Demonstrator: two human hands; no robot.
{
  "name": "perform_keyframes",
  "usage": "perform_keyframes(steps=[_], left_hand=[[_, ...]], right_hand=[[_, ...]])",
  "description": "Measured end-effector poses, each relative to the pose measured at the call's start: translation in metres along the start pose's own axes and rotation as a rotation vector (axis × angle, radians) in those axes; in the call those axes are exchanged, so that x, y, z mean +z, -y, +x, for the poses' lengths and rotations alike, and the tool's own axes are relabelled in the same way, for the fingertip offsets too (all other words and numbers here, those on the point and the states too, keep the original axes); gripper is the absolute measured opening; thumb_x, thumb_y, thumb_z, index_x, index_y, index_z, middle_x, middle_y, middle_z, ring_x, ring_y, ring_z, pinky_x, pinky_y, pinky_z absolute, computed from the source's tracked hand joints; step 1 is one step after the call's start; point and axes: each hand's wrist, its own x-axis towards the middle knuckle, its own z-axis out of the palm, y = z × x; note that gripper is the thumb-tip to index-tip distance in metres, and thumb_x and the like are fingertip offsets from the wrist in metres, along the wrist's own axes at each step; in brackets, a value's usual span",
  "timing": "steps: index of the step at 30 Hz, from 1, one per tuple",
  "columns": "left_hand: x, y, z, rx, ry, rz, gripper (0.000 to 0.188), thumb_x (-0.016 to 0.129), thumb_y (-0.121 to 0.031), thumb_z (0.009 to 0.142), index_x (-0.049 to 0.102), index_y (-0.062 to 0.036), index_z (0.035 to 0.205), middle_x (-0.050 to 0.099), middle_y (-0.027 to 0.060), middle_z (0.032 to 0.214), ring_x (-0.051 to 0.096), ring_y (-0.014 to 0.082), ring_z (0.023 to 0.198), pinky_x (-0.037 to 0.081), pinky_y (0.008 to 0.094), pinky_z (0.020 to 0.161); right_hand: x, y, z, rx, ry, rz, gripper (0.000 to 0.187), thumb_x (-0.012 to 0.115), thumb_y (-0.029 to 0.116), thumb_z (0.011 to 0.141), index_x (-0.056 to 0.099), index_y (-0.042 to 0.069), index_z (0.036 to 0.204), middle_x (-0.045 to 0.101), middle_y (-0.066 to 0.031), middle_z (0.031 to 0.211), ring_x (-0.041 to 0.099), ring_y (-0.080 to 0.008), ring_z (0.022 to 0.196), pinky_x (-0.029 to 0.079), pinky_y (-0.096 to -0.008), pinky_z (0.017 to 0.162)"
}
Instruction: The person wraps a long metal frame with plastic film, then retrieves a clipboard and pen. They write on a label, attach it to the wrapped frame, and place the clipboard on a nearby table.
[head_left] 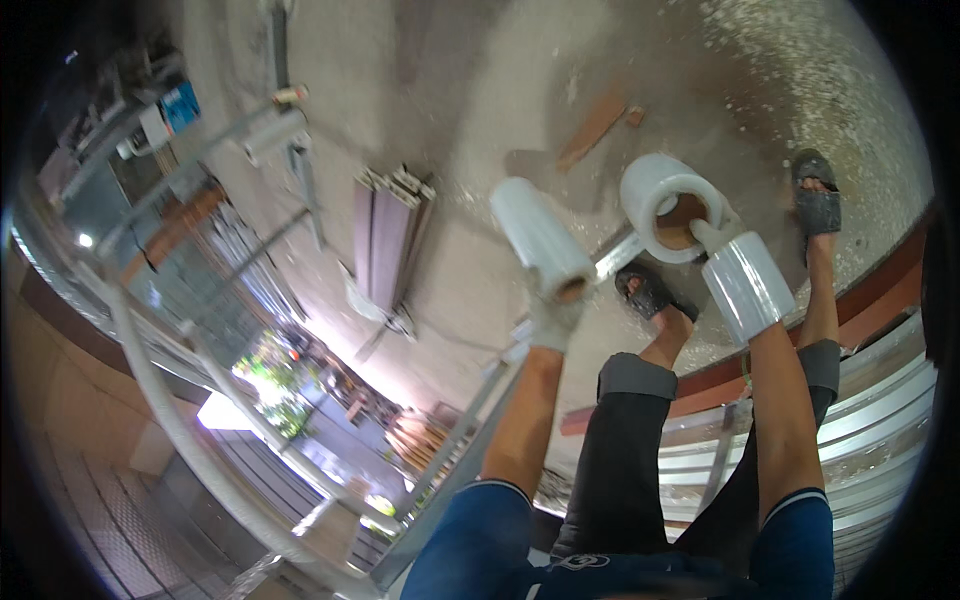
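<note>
My left hand [553, 318], in a pale glove, grips the lower end of a long roll of clear stretch film [535, 228], near its brown cardboard core. My gloved right hand [722, 232] holds a thicker roll of stretch film [650, 190] at the rim of its open cardboard core. Its fingers are partly hidden there. A shorter, shiny cylinder of clear film [748, 288] covers my right wrist; I cannot tell whether it goes all the way round. Both rolls are held tilted above the floor.
Brown scraps [595, 128] lie on the concrete floor [470, 120] ahead. To the left are a stack of long profiles [390, 240] and a metal frame with wrapped rails [160, 370]. Film-wrapped lengths [860, 430] lie beside my legs at the right. My sandalled feet stand near the rolls.
</note>
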Motion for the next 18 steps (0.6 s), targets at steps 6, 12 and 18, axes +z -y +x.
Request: perform_keyframes(steps=[6,12,18], left_hand=[[0.104,0.084,-0.098,-0.140,0.230,0.186,0.084,0.068,-0.063,0.079,0.048,-0.0081,0.139,0.054,0.0153,0.135,0.054,0.0351,0.122,0.045,0.0560,0.104],[0.232,0.149,-0.188,-0.295,0.386,0.307,0.089,0.073,-0.058,0.078,0.041,-0.0070,0.144,0.053,0.0176,0.137,0.052,0.0367,0.124,0.042,0.0561,0.108],[0.358,0.205,-0.250,-0.368,0.345,0.236,0.087,0.075,-0.056,0.078,0.042,-0.0085,0.143,0.053,0.0174,0.137,0.051,0.0376,0.124,0.040,0.0587,0.107]], right_hand=[[-0.112,0.041,-0.082,0.097,-0.135,0.427,0.049,0.062,0.008,0.088,0.051,0.006,0.135,0.067,-0.0127,0.109,0.070,-0.0214,0.083,0.059,-0.0327,0.059],[-0.233,0.097,-0.159,0.076,-0.322,0.604,0.045,0.062,0.006,0.090,0.051,0.008,0.134,0.066,-0.0129,0.109,0.070,-0.0213,0.074,0.057,-0.0299,0.048],[-0.362,0.149,-0.222,0.059,-0.460,0.598,0.046,0.061,0.005,0.090,0.050,0.005,0.135,0.066,-0.0137,0.108,0.070,-0.0208,0.073,0.057,-0.0296,0.049]])
